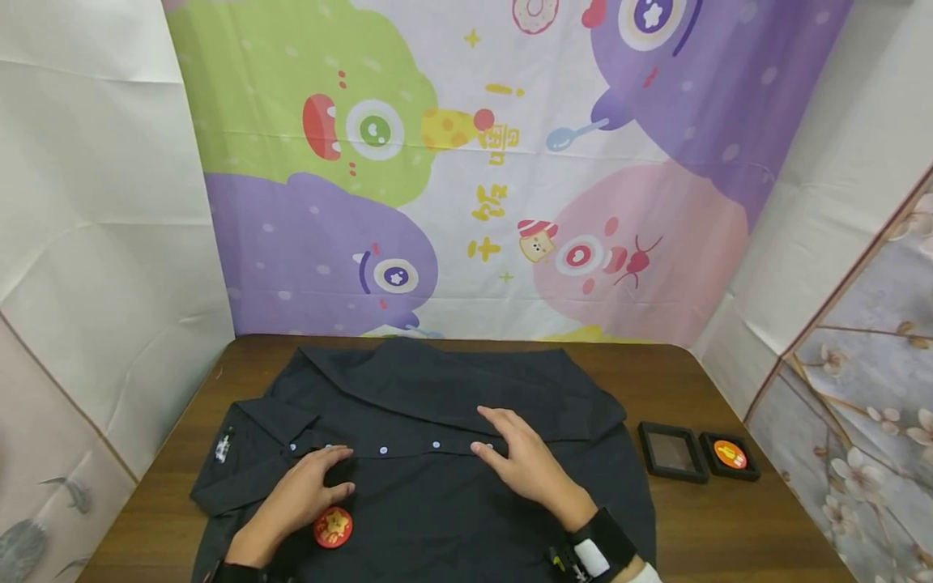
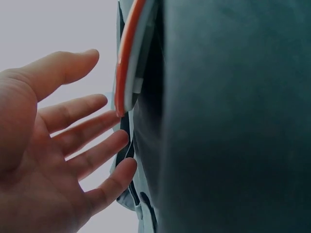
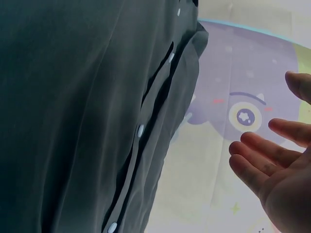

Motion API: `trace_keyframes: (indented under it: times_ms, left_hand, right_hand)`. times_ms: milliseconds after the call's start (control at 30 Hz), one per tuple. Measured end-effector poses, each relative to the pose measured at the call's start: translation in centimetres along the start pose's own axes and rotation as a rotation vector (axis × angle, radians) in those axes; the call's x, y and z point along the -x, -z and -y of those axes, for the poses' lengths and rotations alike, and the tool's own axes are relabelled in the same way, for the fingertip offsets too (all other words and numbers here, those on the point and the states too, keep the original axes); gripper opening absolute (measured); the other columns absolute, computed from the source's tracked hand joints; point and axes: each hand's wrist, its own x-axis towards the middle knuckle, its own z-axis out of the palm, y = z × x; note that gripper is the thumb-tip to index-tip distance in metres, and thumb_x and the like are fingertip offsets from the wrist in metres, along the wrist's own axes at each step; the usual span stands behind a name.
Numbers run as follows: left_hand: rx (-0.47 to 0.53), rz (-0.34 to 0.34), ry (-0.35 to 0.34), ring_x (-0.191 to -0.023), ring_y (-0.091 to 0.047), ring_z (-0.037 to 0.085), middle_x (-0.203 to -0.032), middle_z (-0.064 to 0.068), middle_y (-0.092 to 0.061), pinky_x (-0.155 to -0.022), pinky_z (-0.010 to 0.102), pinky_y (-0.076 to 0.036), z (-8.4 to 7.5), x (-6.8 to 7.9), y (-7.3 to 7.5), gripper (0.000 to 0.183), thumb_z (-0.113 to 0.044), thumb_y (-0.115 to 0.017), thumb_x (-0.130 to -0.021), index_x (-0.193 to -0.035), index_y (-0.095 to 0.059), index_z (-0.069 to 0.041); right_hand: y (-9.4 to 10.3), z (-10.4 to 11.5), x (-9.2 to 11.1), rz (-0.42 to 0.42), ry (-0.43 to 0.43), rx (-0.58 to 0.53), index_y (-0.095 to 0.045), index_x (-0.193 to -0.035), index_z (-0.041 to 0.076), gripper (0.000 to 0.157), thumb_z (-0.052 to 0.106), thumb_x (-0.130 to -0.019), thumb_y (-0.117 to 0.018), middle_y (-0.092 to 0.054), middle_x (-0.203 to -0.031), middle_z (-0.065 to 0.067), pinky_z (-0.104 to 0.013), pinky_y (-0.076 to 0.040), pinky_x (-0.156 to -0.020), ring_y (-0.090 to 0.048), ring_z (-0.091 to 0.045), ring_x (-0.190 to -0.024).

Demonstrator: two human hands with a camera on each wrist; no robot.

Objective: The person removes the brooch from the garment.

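Note:
A dark button-up shirt (image 1: 437, 502) lies spread over the table, its collar (image 1: 273, 425) toward the left and a row of pale buttons running across it. On the shirt's left part sits a round red badge (image 1: 333, 528) with a gold star. My left hand (image 1: 302, 494) hovers right beside the badge, fingers relaxed and holding nothing; in the left wrist view the badge's red edge (image 2: 127, 58) stands close to the fingertips. My right hand (image 1: 528, 461) is over the shirt near the button row, fingers extended and thumb apart, with nothing in it.
To the right of the shirt, on the brown table (image 1: 700, 534), lie a black square frame (image 1: 672, 452) and a smaller black case (image 1: 730, 456) holding an orange round badge. A cartoon cloth (image 1: 466, 300) hangs behind the table's far edge.

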Motion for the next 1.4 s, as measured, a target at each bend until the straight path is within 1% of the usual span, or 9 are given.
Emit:
trace_keyframes:
  times_ms: [300,500,667,867,967,1033,1133,1267,1400]
  left_hand:
    - [0.013,0.035,0.030,-0.121,-0.044,0.043,-0.130,0.023,-0.053,-0.097,0.061,-0.037,0.1,-0.1,0.1,0.053,-0.029,-0.072,-0.078,-0.124,-0.057,-0.007]
    - [0.015,0.023,0.014,-0.120,-0.047,0.041,-0.129,0.022,-0.055,-0.097,0.060,-0.039,0.0,-0.3,0.4,0.052,-0.027,-0.073,-0.078,-0.123,-0.057,-0.006]
    - [0.018,0.022,0.020,-0.121,-0.046,0.041,-0.128,0.021,-0.055,-0.097,0.060,-0.038,0.0,-0.3,0.4,0.052,-0.028,-0.073,-0.078,-0.123,-0.057,-0.006]
    - [0.023,0.011,0.024,-0.118,-0.048,0.039,-0.125,0.018,-0.058,-0.097,0.059,-0.039,0.0,-0.1,-0.1,0.049,-0.025,-0.074,-0.076,-0.119,-0.060,-0.007]
    - [0.007,0.007,0.020,-0.115,-0.051,0.037,-0.121,0.016,-0.060,-0.095,0.057,-0.041,-0.1,-0.2,-0.3,0.047,-0.025,-0.075,-0.075,-0.116,-0.062,-0.007]
    - [-0.004,-0.007,0.017,-0.112,-0.052,0.035,-0.119,0.014,-0.062,-0.094,0.056,-0.042,-0.2,-0.2,-0.4,0.046,-0.025,-0.075,-0.074,-0.114,-0.063,-0.008]
    - [-0.002,-0.008,0.023,-0.110,-0.052,0.033,-0.116,0.012,-0.063,-0.092,0.056,-0.043,-0.1,-0.2,-0.3,0.043,-0.024,-0.076,-0.074,-0.113,-0.064,-0.009]
    - [0.009,0.018,0.032,-0.109,-0.053,0.034,-0.116,0.011,-0.063,-0.091,0.056,-0.044,0.0,0.0,-0.2,0.043,-0.025,-0.075,-0.074,-0.112,-0.064,-0.009]
    - [0.005,0.027,0.034,-0.108,-0.054,0.034,-0.115,0.010,-0.064,-0.090,0.056,-0.044,0.1,-0.1,-0.1,0.043,-0.025,-0.076,-0.074,-0.111,-0.064,-0.009]
  right_hand:
    - [-0.8,0.6,-0.3,0.024,0.014,-0.007,-0.043,-0.137,0.016,0.056,0.048,-0.092,-0.049,-0.051,-0.134,-0.008,-0.049,-0.045,-0.096,-0.047,-0.023,-0.121]
    - [-1.4,1.1,-0.5,0.057,0.030,-0.023,-0.043,-0.138,0.015,0.056,0.048,-0.093,-0.048,-0.051,-0.134,-0.009,-0.048,-0.046,-0.095,-0.047,-0.023,-0.121]
    - [-1.7,1.4,-0.8,0.056,0.036,-0.014,-0.044,-0.137,0.014,0.055,0.047,-0.093,-0.048,-0.051,-0.133,-0.009,-0.048,-0.044,-0.098,-0.046,-0.023,-0.122]
    - [-2.4,1.9,-0.7,0.086,0.041,-0.031,-0.043,-0.137,0.013,0.056,0.048,-0.093,-0.048,-0.051,-0.133,-0.009,-0.049,-0.045,-0.098,-0.046,-0.024,-0.122]
    - [-2.6,2.1,-0.4,0.105,0.031,-0.033,-0.043,-0.138,0.014,0.057,0.049,-0.093,-0.046,-0.051,-0.134,-0.008,-0.049,-0.045,-0.097,-0.046,-0.023,-0.122]
    - [-2.7,2.2,-0.5,0.112,0.029,-0.033,-0.042,-0.138,0.015,0.057,0.050,-0.094,-0.046,-0.050,-0.134,-0.007,-0.048,-0.045,-0.097,-0.046,-0.023,-0.122]
    - [-2.9,2.5,-0.6,0.122,0.029,-0.039,-0.042,-0.138,0.015,0.056,0.049,-0.094,-0.047,-0.051,-0.133,-0.006,-0.047,-0.045,-0.098,-0.046,-0.022,-0.122]
    - [-3.4,2.9,-0.7,0.134,0.041,-0.041,-0.042,-0.138,0.016,0.056,0.049,-0.094,-0.046,-0.051,-0.133,-0.006,-0.047,-0.046,-0.097,-0.047,-0.022,-0.122]
    - [-3.8,3.1,-0.8,0.133,0.052,-0.030,-0.043,-0.138,0.017,0.055,0.050,-0.094,-0.045,-0.052,-0.133,-0.006,-0.048,-0.046,-0.096,-0.047,-0.022,-0.121]
